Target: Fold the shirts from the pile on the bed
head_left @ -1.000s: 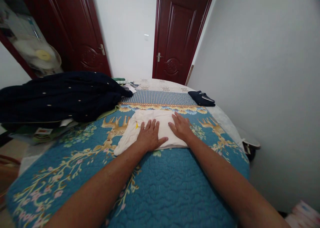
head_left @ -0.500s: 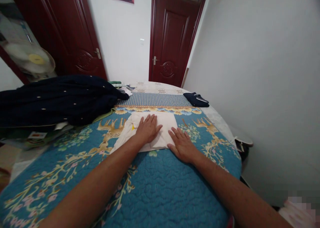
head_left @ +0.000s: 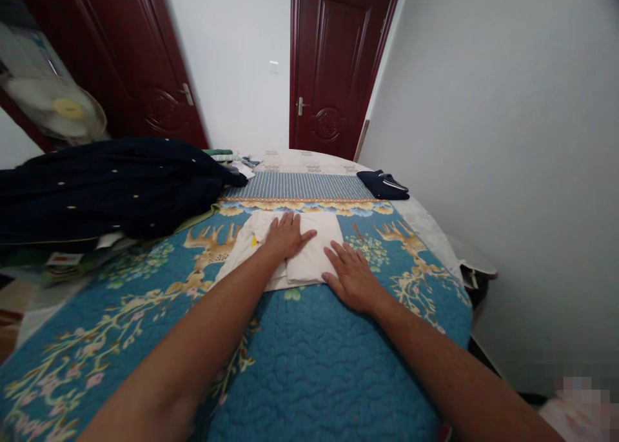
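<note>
A white garment (head_left: 314, 255), partly folded, lies on the blue quilted cover (head_left: 319, 351) in front of me. A small yellow patch shows near its left side. My left hand (head_left: 286, 237) rests flat on top of the garment, its thumb stretched to the right. At the garment's right edge lies my right hand (head_left: 352, 275), palm down with fingers spread, partly on the cloth and partly on the cover. Neither hand grips anything. The left forearm hides part of the garment's lower left.
A dark navy garment with small light dots (head_left: 111, 190) is heaped at the left, over other clothes. A folded navy garment (head_left: 383, 185) sits at the far right of the table. Several small cloth items (head_left: 236, 163) lie at the back. A fan (head_left: 58, 106) stands at far left.
My left hand has shifted slightly over the white garment, and more of the fold edge beneath it shows. The right hand stays nearly in place. The view has tilted slightly downward.
</note>
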Action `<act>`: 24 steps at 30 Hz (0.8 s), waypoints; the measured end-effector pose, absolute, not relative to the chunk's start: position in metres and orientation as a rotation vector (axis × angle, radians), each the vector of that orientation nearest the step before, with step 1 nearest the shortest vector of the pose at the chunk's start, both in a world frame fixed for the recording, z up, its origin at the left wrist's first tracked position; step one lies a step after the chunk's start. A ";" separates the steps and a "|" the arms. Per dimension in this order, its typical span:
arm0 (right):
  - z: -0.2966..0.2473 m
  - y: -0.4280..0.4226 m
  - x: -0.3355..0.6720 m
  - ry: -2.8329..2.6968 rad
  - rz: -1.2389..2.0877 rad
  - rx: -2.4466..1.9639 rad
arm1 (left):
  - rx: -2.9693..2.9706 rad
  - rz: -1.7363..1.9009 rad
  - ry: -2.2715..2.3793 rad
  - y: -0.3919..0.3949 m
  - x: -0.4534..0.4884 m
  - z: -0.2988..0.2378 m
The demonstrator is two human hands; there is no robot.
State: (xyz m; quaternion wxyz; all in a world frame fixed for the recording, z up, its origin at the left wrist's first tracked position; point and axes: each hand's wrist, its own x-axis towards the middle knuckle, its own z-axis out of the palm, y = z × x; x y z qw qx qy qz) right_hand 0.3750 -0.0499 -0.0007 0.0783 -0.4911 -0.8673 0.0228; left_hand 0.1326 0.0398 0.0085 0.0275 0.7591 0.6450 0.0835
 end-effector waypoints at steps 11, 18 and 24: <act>-0.009 -0.047 0.376 -2.545 0.091 -1.444 | 2.626 0.183 1.651 -0.071 0.114 0.004; -0.014 -0.029 0.398 -2.315 0.245 -1.363 | 2.655 0.218 1.708 -0.088 0.099 0.010; 0.001 0.004 0.409 -1.923 0.472 -1.533 | 2.657 0.460 1.862 -0.073 0.066 0.039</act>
